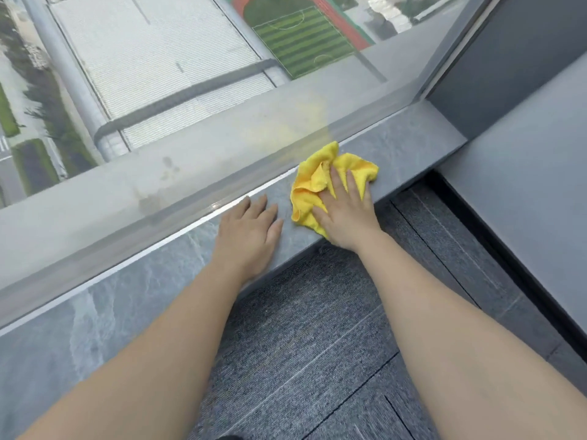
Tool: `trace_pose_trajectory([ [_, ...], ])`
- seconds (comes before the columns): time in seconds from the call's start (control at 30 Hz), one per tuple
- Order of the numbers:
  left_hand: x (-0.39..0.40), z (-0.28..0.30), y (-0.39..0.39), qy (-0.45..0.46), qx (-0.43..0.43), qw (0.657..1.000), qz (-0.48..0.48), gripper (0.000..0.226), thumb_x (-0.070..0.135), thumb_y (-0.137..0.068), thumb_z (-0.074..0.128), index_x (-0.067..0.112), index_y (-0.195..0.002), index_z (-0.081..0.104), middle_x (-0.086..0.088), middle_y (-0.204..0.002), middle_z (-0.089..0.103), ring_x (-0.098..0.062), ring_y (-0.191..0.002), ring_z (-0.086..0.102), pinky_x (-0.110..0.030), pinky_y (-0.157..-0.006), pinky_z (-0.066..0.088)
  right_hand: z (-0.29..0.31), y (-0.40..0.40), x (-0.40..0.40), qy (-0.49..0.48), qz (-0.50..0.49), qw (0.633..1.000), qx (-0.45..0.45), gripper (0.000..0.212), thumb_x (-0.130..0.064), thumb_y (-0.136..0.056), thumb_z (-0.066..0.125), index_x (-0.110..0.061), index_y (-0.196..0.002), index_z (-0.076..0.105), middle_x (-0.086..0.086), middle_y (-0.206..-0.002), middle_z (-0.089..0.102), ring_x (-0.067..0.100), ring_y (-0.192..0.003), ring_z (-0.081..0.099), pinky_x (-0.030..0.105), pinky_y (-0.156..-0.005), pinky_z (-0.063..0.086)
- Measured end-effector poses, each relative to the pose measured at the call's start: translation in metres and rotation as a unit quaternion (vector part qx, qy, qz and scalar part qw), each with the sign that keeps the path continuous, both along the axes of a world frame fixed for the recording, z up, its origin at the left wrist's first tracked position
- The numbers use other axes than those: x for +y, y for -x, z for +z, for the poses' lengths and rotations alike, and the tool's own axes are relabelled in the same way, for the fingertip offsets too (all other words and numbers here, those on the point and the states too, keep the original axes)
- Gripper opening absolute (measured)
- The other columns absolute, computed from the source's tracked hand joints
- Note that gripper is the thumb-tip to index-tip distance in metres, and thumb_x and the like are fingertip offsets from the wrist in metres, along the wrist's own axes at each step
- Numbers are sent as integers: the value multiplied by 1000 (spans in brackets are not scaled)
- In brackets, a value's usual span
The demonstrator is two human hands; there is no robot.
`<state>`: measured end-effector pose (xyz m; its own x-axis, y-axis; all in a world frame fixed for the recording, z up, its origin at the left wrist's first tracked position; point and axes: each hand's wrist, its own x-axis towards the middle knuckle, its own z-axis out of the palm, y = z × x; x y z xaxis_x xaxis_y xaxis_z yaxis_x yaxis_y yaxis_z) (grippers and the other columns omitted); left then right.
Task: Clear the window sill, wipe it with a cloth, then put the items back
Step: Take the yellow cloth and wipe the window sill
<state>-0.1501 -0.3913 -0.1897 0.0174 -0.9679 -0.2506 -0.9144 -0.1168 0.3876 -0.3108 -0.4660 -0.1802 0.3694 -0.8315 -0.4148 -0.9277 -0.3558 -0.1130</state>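
Glass fills the upper part of the view: a big window point(197, 74) looking far down onto a pale roof and a striped green sports field. Its lower pane carries a few smudges and a faint yellow reflection of my cloth. Below the glass runs the window sill point(127, 290), a long grey stone ledge with pale veining, crossing from the lower left toward the far right corner, where it meets a dark grey wall point(521, 58). Under the sill's front edge lies grey carpet point(317, 344).

Both my bare forearms reach up from the bottom edge. My left hand point(247, 230) lies flat on the sill, fingers straight and together, palm down, grasping nothing, near the sill's back edge. Just beside it, toward the right end of the sill, my right hand point(346, 214) presses flat on a crumpled yellow cloth point(317, 182), fingers spread and straight over it, not curled round it. The cloth sits bunched on the sill, spanning from the back edge by the glass nearly to the front edge.
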Motion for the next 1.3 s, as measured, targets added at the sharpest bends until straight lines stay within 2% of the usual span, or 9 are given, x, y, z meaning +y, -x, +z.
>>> trace_pose_trajectory([
  [0.2, -15, 8, 2, 14, 21, 1000, -2, 83, 54, -69, -2, 15, -123, 46, -10, -139, 45, -30, -132, 34, -41, -112, 25, 5, 25, -16, -36, 24, 999, 30, 54, -45, -97, 24, -27, -148, 17, 0, -159, -18, 25, -147, -16, 48, -118, -8],
  [0.33, -29, 9, 14, 27, 45, 999, 8, 72, 51, -77, 10, 17, -134, 38, -6, -150, 33, -24, -139, 24, -33, -114, 15, -3, 32, -39, -1, -68, 998, 12, 62, -53, -94, 25, -22, -147, 19, 4, -160, -16, 26, -147, -15, 50, -117, -8],
  [0.57, -32, 3, 24, 75, 51, 996, 26, 82, 52, -70, 4, 11, -124, 50, -8, -139, 49, -26, -130, 38, -24, -104, 14, -10, -1, -64, 33, -230, 972, -29, 71, -57, -93, 23, -14, -148, 17, 14, -159, -13, 35, -146, -14, 58, -114, -9],
  [0.63, -32, 6, 26, 71, 41, 996, 39, 83, 53, -69, 3, 13, -125, 49, -6, -140, 48, -25, -131, 37, -24, -104, 15, -11, -4, -66, 39, -206, 977, -35, 68, -53, -94, 22, -13, -148, 19, 15, -159, -12, 36, -146, -14, 60, -114, -9],
  [0.77, -32, 10, 37, 77, 23, 995, 67, 83, 52, -69, 4, 10, -122, 52, -9, -137, 51, -28, -129, 40, -26, -103, 16, -12, 20, -70, 59, -38, 997, -45, 60, -48, -96, 23, -15, -146, 24, 15, -160, -8, 32, -147, -14, 55, -116, -5],
  [0.9, -40, 8, 54, 84, 1, 991, 101, 78, 52, -73, 8, 10, -120, 54, -11, -134, 53, -28, -127, 42, -31, -105, 21, -8, 57, -74, 53, 126, 989, -52, 51, -42, -97, 25, -23, -145, 27, 4, -161, -7, 24, -148, -11, 49, -118, -1],
  [1.0, -48, 6, 67, 59, 7, 991, 118, 72, 52, -76, 13, 14, -124, 51, -9, -140, 48, -27, -131, 38, -36, -110, 24, -5, 82, -79, 43, 178, 982, -49, 49, -40, -98, 26, -25, -144, 29, -3, -161, -6, 19, -149, -8, 44, -118, 1],
  [1.1, -53, 7, 78, 58, 1, 992, 116, 81, 56, -71, 7, 15, -125, 51, -8, -140, 48, -27, -132, 37, -38, -111, 25, -3, 102, -87, 52, 155, 985, -45, 50, -40, -98, 26, -26, -146, 26, -2, -161, -4, 20, -149, -7, 44, -118, -1],
  [1.3, -60, 23, 97, 49, -11, 988, 147, 62, 42, -79, 19, 16, -126, 49, -8, -143, 44, -25, -134, 34, -34, -112, 20, 8, 115, -109, 54, -16, 998, -26, 64, -53, -94, 25, -20, -149, 16, 7, -161, -8, 29, -148, -8, 52, -117, -4],
])
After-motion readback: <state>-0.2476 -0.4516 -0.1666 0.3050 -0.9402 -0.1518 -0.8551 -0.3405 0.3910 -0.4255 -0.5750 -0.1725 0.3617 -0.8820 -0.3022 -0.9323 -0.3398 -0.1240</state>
